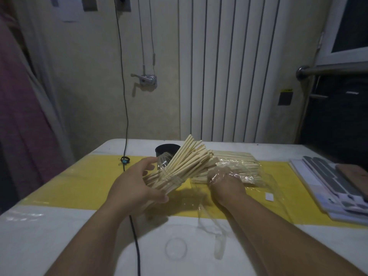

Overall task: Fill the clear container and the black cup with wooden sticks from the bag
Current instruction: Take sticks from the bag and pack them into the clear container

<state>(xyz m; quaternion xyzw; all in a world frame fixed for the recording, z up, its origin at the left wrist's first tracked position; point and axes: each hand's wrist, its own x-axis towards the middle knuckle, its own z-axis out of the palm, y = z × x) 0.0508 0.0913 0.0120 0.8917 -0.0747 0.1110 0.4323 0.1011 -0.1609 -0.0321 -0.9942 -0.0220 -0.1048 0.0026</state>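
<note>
Clear container, tilted, full of wooden sticks: gripped by left hand. Bag: right hand inside, grip indiscernible. Black cup: behind container, near table far edge.

sticks fan across black cup, cable left

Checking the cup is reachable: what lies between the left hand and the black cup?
In the head view, the tilted clear container, stuffed with wooden sticks and gripped by the left hand, lies between that hand and the black cup.
</note>
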